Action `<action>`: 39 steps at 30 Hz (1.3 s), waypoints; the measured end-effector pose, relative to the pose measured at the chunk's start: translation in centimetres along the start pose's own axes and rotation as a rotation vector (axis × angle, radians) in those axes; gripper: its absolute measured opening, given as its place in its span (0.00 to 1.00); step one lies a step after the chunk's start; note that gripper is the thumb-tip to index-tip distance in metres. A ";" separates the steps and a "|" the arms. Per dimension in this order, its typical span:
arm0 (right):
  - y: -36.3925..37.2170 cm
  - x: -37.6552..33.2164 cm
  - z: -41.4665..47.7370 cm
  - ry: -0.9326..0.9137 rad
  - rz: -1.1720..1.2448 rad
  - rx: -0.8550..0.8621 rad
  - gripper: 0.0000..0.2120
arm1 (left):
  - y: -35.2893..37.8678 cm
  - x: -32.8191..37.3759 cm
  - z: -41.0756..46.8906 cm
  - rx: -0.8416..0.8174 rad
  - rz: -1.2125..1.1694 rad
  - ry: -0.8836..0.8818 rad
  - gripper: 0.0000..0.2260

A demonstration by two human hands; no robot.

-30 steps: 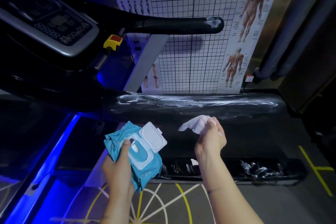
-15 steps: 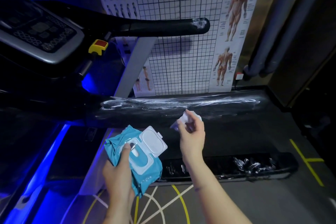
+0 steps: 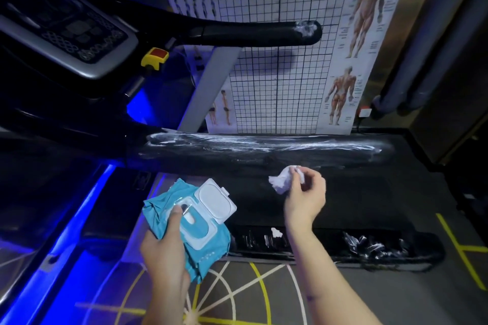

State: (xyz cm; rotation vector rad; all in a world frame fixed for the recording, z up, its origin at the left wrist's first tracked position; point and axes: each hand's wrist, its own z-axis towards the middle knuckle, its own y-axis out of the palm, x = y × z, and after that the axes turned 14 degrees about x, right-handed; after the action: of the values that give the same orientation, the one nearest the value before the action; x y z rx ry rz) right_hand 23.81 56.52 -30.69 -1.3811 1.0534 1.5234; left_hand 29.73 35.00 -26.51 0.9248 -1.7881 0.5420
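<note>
Pinching crumpled wipe [image 3: 280,184] – right fingers [image 3: 309,174]; left fingers [image 3: 174,220] grip open wipe pack [image 3: 210,244] – smeared rail [image 3: 264,151] beyond.

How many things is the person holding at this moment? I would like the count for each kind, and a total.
Blue wipe pack, lid open: 1
Crumpled white wipe: 1
Total: 2
</note>
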 end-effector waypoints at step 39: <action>-0.6 0.6 2.5 0.202 0.262 -0.167 0.01 | -0.7 -3.8 -4.4 0.135 0.082 0.050 0.13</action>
State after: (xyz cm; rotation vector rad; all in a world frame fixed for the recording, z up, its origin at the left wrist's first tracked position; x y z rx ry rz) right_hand 23.54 59.15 -31.23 -1.5876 1.2975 1.7185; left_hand 33.53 39.04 -28.39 0.9247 -1.7670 0.7393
